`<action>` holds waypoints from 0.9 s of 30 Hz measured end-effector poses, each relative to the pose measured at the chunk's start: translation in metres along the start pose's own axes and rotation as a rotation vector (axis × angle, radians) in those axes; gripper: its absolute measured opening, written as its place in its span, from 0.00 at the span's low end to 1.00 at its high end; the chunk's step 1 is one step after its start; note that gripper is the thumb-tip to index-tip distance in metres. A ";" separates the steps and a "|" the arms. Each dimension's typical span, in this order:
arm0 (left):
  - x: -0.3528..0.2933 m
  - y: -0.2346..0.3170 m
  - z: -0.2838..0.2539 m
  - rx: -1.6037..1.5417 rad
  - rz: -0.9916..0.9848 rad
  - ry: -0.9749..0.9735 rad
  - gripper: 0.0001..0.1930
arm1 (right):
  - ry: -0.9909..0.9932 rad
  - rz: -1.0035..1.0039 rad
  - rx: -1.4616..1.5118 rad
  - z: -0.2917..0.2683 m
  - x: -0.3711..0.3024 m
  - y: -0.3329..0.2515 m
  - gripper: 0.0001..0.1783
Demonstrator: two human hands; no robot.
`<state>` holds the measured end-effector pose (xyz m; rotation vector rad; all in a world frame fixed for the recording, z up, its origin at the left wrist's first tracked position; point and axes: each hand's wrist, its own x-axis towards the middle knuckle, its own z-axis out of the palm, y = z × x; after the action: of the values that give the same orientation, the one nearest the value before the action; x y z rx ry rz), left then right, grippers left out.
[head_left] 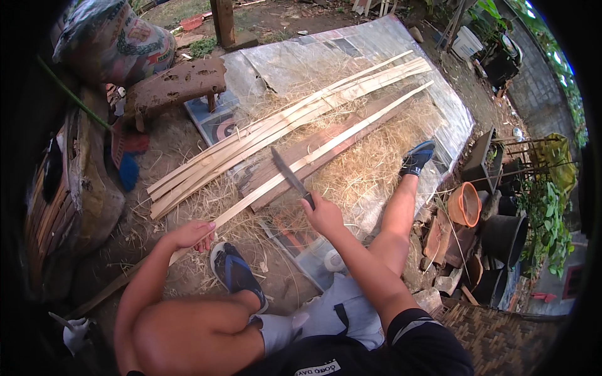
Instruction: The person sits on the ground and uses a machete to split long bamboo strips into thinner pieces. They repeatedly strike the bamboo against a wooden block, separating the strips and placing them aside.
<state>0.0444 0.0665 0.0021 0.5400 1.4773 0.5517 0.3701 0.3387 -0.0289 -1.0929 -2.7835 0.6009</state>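
My left hand (193, 235) is closed around the near part of a long pale wooden strip (335, 143). The strip runs away to the far right, lying along a brown wooden board (269, 183), and its near end passes back under my left forearm. My right hand (323, 215) grips a knife (288, 172) by its dark handle. Its blade points up and left and crosses over the strip; whether it touches the wood I cannot tell. Beyond the board lies a bundle of similar pale strips (276, 130). Curly shavings (364, 182) are heaped around the board.
A printed sheet (448, 103) covers the ground beneath the strips. A low brown bench (175, 86) and a stuffed sack (119, 47) stand at the far left. An orange pot (464, 204) and black pots (503, 238) line the right side. My sandalled feet flank the board.
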 end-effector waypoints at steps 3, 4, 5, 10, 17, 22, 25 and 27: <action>-0.008 -0.004 -0.011 0.076 -0.011 -0.031 0.20 | -0.067 -0.164 -0.045 -0.003 -0.017 -0.028 0.26; -0.014 -0.014 -0.017 0.097 -0.025 -0.062 0.19 | -0.022 -0.081 -0.072 -0.009 -0.007 -0.011 0.26; -0.025 -0.032 -0.025 0.068 -0.041 -0.076 0.19 | 0.015 -0.010 -0.098 -0.015 0.004 0.009 0.26; -0.015 -0.021 -0.026 0.125 -0.010 -0.020 0.17 | 0.090 0.428 -0.060 -0.033 0.039 0.082 0.24; 0.017 -0.002 0.002 0.155 0.142 0.097 0.15 | -0.210 -0.317 -0.152 -0.007 -0.026 -0.040 0.29; -0.006 0.007 0.005 0.374 0.115 0.235 0.15 | 0.107 0.434 -0.042 -0.029 0.029 0.073 0.23; 0.000 0.015 0.043 0.796 0.252 0.558 0.16 | -0.021 0.240 0.044 -0.020 0.015 0.011 0.25; 0.009 0.022 0.054 0.940 0.301 0.648 0.18 | -0.131 0.012 0.037 -0.008 -0.019 -0.038 0.24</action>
<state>0.0983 0.0888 0.0107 1.4280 2.2848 0.2259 0.3619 0.3031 -0.0058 -1.1019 -2.8642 0.7480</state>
